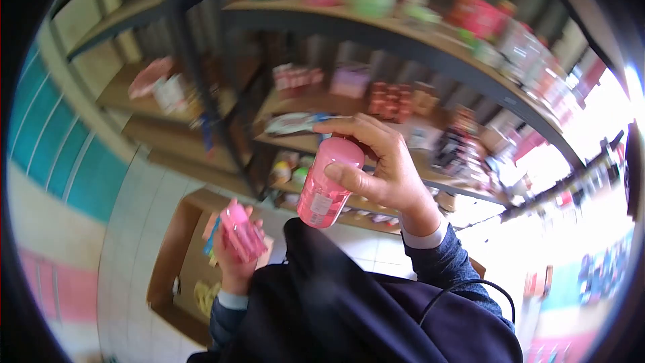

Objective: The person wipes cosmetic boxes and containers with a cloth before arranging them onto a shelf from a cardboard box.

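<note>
My right hand (pixel 384 165) is closed around a pink jar (pixel 324 191) with a pink lid and a pale label, raised in front of the shelves. Its thumb presses near the lid and the fingers reach over the far side. Lower to the left, my left hand (pixel 235 270) is wrapped round a smaller pink bottle (pixel 243 234) with a pink cap, tilted in the palm. Something blue shows beside that hand, too blurred to name.
An open cardboard box (pixel 169 265) with a yellowish item inside stands on the tiled floor (pixel 131 242), below my left hand. Ahead, a dark-framed shelf rack (pixel 403 47) carries many blurred packages. More shelves (pixel 144 138) stand at the left.
</note>
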